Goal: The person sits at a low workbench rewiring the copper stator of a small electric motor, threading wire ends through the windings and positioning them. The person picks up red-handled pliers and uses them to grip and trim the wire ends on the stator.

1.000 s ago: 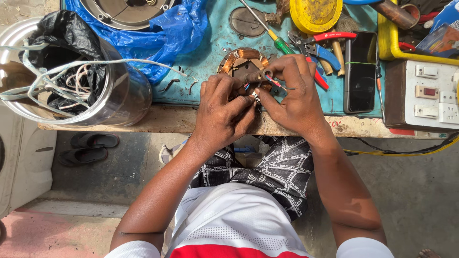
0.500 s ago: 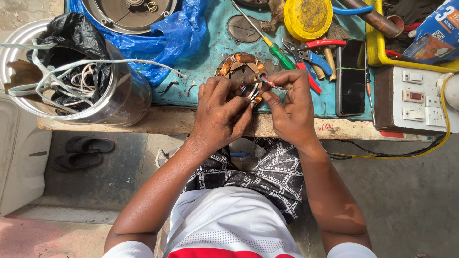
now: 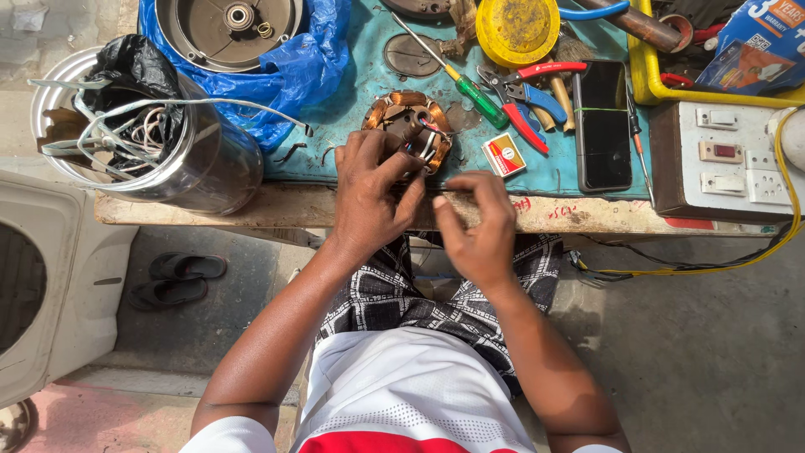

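The person sits at the desk with a round motor stator — copper windings on a ring — lying near its front edge, on the teal mat. The left hand rests against the stator's near side, its fingers curled over the rim and among the coloured lead wires, so it seems to be gripping the piece. The right hand hovers just off the desk edge, close beside the left but apart from the stator; thumb and forefinger are pinched narrow, and whether anything thin sits between them I cannot tell.

The stator looks dense and stiff, heavy for its size, yet the enamelled copper and the thin leads look easy to nick or snap — my guess is that the iron ring's outer edge is the safer place to hold, not the coils.

Beyond it lie a green-handled screwdriver, red-and-blue pliers, a small matchbox-like carton and a dark phone. At the left stands a steel bucket stuffed with wire scraps.
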Tool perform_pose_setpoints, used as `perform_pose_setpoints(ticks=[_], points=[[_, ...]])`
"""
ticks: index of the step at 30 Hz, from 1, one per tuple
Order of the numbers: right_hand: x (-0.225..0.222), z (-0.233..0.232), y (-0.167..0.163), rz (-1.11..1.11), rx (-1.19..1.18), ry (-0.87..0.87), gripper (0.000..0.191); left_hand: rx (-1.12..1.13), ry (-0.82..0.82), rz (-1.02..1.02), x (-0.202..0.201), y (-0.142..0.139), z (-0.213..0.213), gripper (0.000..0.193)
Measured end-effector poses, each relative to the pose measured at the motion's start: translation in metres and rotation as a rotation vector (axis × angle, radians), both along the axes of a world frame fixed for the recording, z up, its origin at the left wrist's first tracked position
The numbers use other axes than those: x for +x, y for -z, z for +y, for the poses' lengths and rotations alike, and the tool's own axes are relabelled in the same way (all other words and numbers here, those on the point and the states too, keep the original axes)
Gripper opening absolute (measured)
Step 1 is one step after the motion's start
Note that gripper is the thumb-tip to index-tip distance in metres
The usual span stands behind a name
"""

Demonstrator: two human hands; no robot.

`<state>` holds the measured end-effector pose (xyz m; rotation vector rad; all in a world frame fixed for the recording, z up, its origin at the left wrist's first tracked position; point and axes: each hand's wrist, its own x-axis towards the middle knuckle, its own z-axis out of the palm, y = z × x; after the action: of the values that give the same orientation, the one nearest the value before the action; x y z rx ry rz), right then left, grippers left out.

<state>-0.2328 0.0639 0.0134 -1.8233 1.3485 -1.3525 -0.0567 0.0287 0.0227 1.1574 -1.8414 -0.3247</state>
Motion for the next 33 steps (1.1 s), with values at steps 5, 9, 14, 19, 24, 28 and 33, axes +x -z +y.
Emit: perform_pose_setpoints(ticks=[5, 9, 14, 19, 24, 28, 33], points=[[0.005, 0.006, -0.007, 0.498, -0.113, 0.053, 0.017, -0.016, 0.008, -0.022, -0.002, -0.001, 0.001, 0.016], [-0.012, -0.007, -0.026, 0.119, 0.201, -0.179, 0.008, -0.032, 0.025, -0.086, 0.003, -0.005, 0.003, 0.017], [-0.025, -0.043, -0.05, 0.396, -0.175, -0.381, 0.012, 0.021, 0.05, -0.104, 0.008, -0.011, 0.005, 0.017], [-0.016, -0.07, -0.061, 0.548, -0.351, -0.397, 0.016, -0.045, 0.018, -0.169, 0.01, -0.019, 0.011, 0.021], [-0.011, -0.075, -0.058, 0.484, -0.429, -0.38, 0.016, -0.045, -0.002, -0.234, 0.012, -0.028, 0.008, 0.017], [-0.008, -0.077, -0.056, 0.48, -0.478, -0.344, 0.017, 0.077, -0.034, -0.153, 0.008, -0.039, -0.001, 0.013], [-0.004, -0.077, -0.058, 0.41, -0.448, -0.277, 0.013, 0.156, -0.104, -0.073, -0.001, -0.054, -0.011, 0.014]])
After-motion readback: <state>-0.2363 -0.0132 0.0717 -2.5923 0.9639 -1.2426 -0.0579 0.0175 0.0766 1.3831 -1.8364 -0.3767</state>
